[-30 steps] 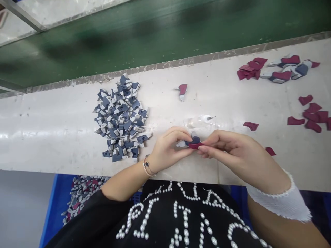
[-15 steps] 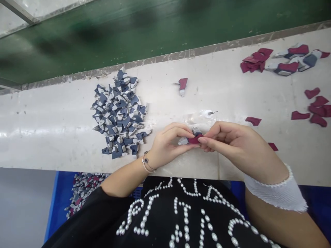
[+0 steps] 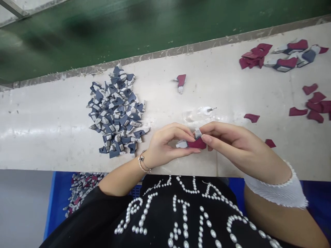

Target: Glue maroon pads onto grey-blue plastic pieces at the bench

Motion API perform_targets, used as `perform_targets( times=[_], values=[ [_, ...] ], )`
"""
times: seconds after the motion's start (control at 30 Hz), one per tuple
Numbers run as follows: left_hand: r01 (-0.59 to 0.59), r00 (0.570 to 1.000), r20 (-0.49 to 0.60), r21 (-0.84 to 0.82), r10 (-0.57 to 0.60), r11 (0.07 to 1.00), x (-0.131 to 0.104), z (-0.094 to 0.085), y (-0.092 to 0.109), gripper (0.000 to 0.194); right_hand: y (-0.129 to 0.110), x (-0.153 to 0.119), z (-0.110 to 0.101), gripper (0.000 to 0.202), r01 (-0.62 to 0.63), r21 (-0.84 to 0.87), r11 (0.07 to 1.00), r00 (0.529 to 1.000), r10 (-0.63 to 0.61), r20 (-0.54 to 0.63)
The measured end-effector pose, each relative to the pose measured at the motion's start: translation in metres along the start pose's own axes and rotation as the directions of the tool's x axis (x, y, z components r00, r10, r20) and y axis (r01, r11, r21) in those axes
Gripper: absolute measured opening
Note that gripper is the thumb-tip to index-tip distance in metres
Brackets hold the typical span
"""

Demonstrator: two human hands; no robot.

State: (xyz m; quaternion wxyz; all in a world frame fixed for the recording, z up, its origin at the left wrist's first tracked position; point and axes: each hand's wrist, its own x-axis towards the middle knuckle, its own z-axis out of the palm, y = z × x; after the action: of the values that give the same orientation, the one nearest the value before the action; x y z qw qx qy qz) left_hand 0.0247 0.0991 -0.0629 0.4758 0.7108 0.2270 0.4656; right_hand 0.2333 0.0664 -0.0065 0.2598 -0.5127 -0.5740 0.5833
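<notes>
A small grey, blue and dark red piece (image 3: 196, 143) is held between both hands above the near part of the white table (image 3: 165, 103). My left hand (image 3: 169, 143) pinches its left part, thumb below and fingers above. My right hand (image 3: 232, 144) grips the right end with thumb and forefinger, near a pale grey tip that points up. Beyond the hands lie a thin pointed tool (image 3: 211, 109) and a red and grey piece (image 3: 181, 82). A single dark red piece (image 3: 251, 118) rests beyond my right hand.
A large heap of blue and grey pieces (image 3: 119, 113) covers the table's left part. Dark red pieces (image 3: 316, 106) and joined pieces (image 3: 286, 64) lie at the right. Below the table's front edge, a blue bin (image 3: 53, 203) holds many mixed pieces.
The held piece has turned slightly, so more of its dark red face and its grey upper tip show. The fingers of my right hand have shifted on it. The whole view has moved slightly.
</notes>
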Motion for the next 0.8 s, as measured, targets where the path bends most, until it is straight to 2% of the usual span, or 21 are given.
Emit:
perform_targets(
  times=[0.2, 0.4, 0.53, 0.8],
  values=[
    [-0.043, 0.999, 0.012, 0.014, 0.042, 0.999, 0.0000, -0.0014, 0.0003, 0.032, -0.0011, -0.0007, 0.0039, 0.022, 0.066, -0.178, 0.982, 0.995, -0.078, -0.064],
    [-0.047, 0.999, -0.021, -0.036, 0.047, 0.998, 0.0000, -0.0017, -0.0014, 0.033, -0.0035, -0.0022, 0.0057, 0.022, 0.047, -0.164, 0.985, 0.995, -0.061, -0.082],
    [-0.053, 0.998, -0.017, 0.012, 0.054, 0.999, 0.0010, -0.0027, -0.0010, 0.032, -0.0042, -0.0042, 0.0077, 0.023, 0.035, -0.199, 0.979, 0.992, -0.057, -0.109],
    [-0.096, 0.995, 0.004, 0.068, 0.096, 0.993, 0.0034, -0.0030, 0.0018, 0.026, -0.0077, -0.0098, 0.0014, 0.019, 0.060, -0.232, 0.971, 0.997, -0.071, -0.036]
  ],
)
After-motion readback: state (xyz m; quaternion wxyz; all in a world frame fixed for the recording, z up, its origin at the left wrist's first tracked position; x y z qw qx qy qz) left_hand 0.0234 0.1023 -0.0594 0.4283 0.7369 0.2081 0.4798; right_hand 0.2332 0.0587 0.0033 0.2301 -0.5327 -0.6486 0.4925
